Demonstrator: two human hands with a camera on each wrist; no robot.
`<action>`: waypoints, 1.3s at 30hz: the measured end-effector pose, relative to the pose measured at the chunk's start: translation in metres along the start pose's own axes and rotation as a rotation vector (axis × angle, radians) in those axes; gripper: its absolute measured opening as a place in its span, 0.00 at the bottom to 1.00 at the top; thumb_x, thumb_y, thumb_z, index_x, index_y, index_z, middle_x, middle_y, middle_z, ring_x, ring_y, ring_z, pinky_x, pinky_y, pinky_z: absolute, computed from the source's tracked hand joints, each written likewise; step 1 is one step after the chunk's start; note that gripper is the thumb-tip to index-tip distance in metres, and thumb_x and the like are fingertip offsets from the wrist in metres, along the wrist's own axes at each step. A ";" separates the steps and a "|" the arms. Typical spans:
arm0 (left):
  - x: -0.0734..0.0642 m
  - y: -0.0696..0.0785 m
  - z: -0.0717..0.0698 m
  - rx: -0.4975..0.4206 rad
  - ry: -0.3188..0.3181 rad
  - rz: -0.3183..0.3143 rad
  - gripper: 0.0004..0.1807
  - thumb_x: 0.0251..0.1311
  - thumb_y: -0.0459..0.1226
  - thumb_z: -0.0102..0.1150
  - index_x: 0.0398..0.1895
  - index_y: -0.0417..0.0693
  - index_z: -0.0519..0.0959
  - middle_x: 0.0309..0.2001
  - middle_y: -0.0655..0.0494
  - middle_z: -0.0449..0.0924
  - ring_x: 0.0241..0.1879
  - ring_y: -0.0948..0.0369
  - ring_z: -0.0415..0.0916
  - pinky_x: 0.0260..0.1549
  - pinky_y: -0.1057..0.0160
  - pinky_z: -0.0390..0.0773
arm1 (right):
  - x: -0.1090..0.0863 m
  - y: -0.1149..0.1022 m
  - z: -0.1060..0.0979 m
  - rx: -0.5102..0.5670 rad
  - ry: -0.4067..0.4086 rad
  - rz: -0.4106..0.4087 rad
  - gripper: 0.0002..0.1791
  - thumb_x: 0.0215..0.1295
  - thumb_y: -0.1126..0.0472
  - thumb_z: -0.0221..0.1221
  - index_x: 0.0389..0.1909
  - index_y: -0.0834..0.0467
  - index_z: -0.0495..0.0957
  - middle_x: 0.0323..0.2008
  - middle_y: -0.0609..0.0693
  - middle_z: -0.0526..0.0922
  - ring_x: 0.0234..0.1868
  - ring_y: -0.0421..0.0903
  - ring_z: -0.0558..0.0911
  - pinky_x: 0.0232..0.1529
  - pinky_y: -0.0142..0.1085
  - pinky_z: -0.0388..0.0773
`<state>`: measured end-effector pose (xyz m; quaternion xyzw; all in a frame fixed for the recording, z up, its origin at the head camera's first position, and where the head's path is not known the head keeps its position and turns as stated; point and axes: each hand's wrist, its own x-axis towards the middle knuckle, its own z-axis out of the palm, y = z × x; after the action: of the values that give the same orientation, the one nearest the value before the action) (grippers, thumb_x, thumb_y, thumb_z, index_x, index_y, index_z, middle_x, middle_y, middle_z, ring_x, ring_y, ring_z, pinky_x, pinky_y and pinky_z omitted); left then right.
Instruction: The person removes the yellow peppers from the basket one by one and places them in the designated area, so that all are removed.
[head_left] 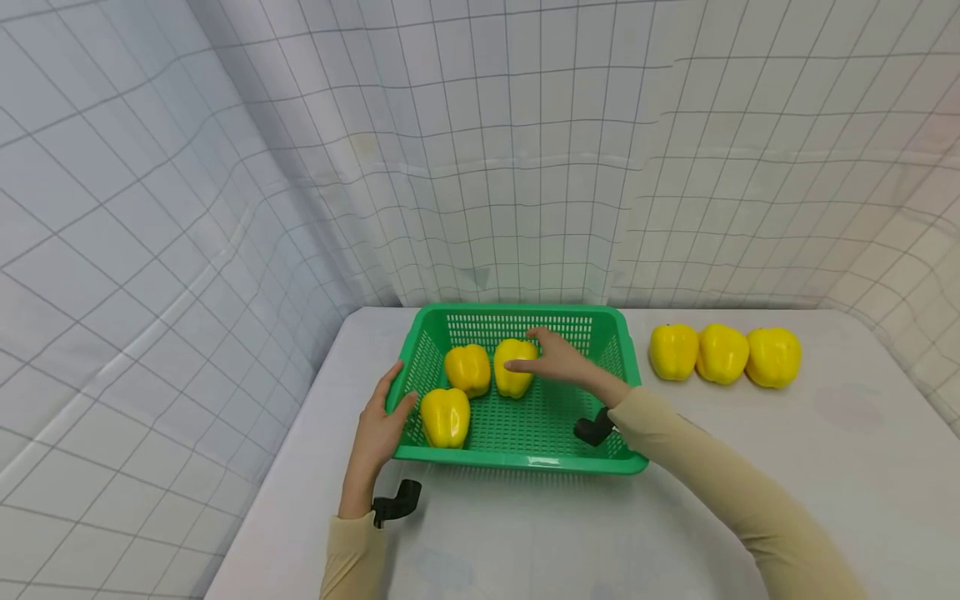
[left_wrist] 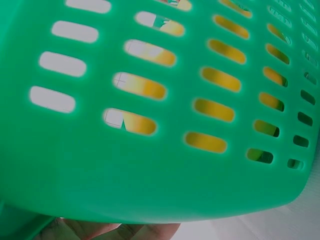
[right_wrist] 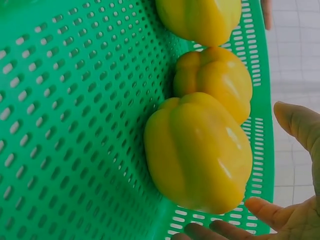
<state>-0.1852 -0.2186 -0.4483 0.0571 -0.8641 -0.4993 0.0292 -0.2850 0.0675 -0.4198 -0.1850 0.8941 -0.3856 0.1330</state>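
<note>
White table (head_left: 525,533): left hand (head_left: 378,429) grips basket (head_left: 517,460) at 9 o'clock; right hand (head_left: 558,358), fingers spread, touches 3rd pepper (head_left: 513,368). Next: grab 4th.

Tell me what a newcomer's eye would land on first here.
The green basket at the table's middle, with three yellow peppers inside. The right hand is open beside the rear pepper, and the left hand grips the basket's left rim. Three more peppers sit in a row at right.
</note>
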 end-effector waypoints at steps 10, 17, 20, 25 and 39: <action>-0.001 0.000 0.000 0.005 0.006 0.005 0.32 0.69 0.47 0.49 0.74 0.63 0.54 0.64 0.40 0.64 0.45 0.46 0.72 0.34 0.56 0.71 | 0.009 -0.003 0.001 -0.006 -0.039 0.085 0.45 0.62 0.43 0.60 0.68 0.68 0.56 0.64 0.66 0.63 0.62 0.60 0.65 0.57 0.50 0.65; -0.001 0.000 0.001 0.000 0.008 0.002 0.32 0.69 0.47 0.49 0.74 0.64 0.54 0.64 0.41 0.65 0.45 0.46 0.72 0.35 0.55 0.72 | 0.016 0.000 0.002 0.008 -0.086 0.158 0.47 0.60 0.41 0.60 0.68 0.68 0.55 0.63 0.66 0.63 0.61 0.60 0.67 0.57 0.50 0.65; 0.000 0.000 0.001 0.002 0.010 0.006 0.32 0.69 0.47 0.49 0.74 0.64 0.54 0.65 0.41 0.64 0.47 0.46 0.72 0.37 0.53 0.72 | 0.018 0.002 0.003 -0.002 -0.098 0.173 0.47 0.60 0.41 0.60 0.68 0.68 0.55 0.63 0.66 0.64 0.60 0.59 0.67 0.57 0.50 0.64; -0.001 -0.001 0.000 -0.001 0.009 0.006 0.32 0.69 0.46 0.50 0.74 0.65 0.54 0.66 0.42 0.63 0.48 0.46 0.71 0.39 0.50 0.71 | 0.019 0.003 0.004 0.012 -0.126 0.174 0.48 0.61 0.42 0.59 0.69 0.70 0.53 0.64 0.66 0.63 0.60 0.58 0.67 0.58 0.49 0.63; -0.002 0.000 0.001 0.015 0.020 0.017 0.32 0.69 0.46 0.50 0.74 0.61 0.54 0.66 0.41 0.63 0.46 0.46 0.72 0.36 0.53 0.71 | 0.020 0.005 0.009 0.061 -0.147 0.167 0.47 0.60 0.46 0.62 0.66 0.74 0.54 0.55 0.65 0.69 0.48 0.53 0.70 0.52 0.45 0.66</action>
<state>-0.1835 -0.2177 -0.4491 0.0548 -0.8681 -0.4917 0.0415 -0.3006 0.0562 -0.4314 -0.1333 0.8822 -0.3855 0.2354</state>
